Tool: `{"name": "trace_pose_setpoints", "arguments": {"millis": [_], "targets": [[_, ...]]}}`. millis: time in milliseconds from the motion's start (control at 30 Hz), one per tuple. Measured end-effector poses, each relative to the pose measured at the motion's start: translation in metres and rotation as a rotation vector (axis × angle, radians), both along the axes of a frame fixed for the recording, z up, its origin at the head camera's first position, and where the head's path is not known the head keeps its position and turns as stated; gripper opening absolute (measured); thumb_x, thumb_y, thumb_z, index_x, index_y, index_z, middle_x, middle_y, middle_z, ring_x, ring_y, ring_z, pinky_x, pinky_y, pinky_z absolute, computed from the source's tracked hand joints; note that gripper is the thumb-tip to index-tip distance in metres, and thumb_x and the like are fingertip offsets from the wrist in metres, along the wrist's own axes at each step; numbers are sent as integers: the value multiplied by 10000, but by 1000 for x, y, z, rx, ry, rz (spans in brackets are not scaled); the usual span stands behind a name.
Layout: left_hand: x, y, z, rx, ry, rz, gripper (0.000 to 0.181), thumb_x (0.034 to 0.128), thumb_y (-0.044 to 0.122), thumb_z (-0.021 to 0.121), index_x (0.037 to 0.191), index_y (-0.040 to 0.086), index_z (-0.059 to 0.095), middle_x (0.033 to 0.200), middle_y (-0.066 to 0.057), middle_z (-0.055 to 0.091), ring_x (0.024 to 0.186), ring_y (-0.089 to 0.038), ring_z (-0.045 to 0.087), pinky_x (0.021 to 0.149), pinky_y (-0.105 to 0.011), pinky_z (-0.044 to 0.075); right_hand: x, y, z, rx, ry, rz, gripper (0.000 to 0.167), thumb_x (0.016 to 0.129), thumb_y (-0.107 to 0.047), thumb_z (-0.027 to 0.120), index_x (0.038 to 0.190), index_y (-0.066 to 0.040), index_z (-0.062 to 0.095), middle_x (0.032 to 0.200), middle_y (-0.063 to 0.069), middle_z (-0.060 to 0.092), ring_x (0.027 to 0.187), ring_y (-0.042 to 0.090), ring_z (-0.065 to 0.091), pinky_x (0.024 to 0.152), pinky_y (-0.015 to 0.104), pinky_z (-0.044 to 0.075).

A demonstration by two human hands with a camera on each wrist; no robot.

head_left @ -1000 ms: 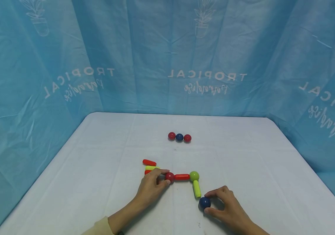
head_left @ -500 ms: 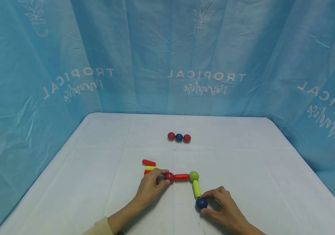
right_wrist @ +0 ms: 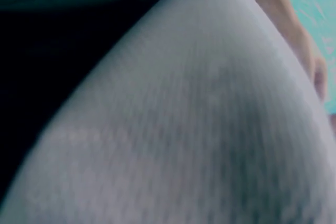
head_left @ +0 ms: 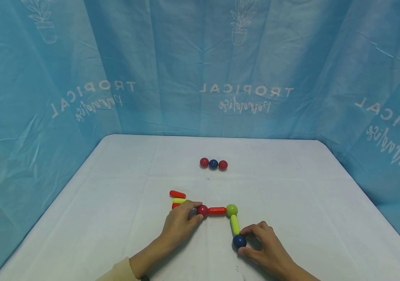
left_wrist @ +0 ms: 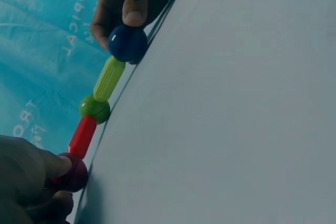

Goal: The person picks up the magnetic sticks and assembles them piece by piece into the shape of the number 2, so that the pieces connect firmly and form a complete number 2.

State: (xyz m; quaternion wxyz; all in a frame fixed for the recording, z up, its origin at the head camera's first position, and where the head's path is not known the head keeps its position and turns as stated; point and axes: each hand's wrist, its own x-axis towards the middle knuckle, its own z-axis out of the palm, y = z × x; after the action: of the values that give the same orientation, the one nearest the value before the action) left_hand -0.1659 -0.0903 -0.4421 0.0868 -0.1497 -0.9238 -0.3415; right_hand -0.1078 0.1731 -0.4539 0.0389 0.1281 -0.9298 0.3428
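My left hand pinches a red ball between thumb and finger on the white table. From that ball a red rod runs right to a green ball. A yellow-green rod extends from the green ball toward me, and its near end touches a dark blue ball. The blue ball is pinched by my right hand. In the left wrist view, the blue ball, both rods and the green ball form one chain. The right wrist view shows mostly tabletop, none of these pieces.
Beyond the chain, two red balls and a blue ball sit in a row. A loose red rod lies behind my left hand, near a yellow rod and another red rod, both partly covered. Blue sheeting surrounds the table.
My right hand has moved the blue ball leftward and slightly forward, closing the gap to the yellow-green rod's end. My left hand keeps its hold on the red ball, nearly still.
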Motion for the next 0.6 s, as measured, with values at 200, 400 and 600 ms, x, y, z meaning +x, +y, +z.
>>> {"name": "trace_pose_setpoints", "arguments": {"millis": [200, 400, 600], "targets": [[-10, 3, 7, -195, 86, 14, 385, 793, 267, 747, 1155, 166, 666, 1089, 24, 712, 1019, -143, 671, 803, -335, 553, -10, -4, 8, 31, -55, -8, 365, 677, -359, 817, 975, -342, 605, 939, -184, 539, 886, 60, 437, 795, 232, 403], [-26, 5, 16, -303, 150, 35, 330, 770, 269, 767, 1081, 172, 713, 931, 31, 717, 753, -100, 559, 589, -199, 453, -33, -5, 17, 17, -125, -36, 349, 683, -268, 823, 975, -294, 635, 940, -136, 576, 890, 84, 455, 789, 266, 393], [-52, 4, 19, -348, 206, 26, 301, 753, 263, 781, 1038, 176, 736, 874, 36, 730, 772, -105, 441, 679, -252, 303, -58, -6, 14, -21, -128, -38, 334, 706, -252, 814, 990, -280, 640, 945, -116, 585, 915, 90, 474, 801, 280, 410]]}}
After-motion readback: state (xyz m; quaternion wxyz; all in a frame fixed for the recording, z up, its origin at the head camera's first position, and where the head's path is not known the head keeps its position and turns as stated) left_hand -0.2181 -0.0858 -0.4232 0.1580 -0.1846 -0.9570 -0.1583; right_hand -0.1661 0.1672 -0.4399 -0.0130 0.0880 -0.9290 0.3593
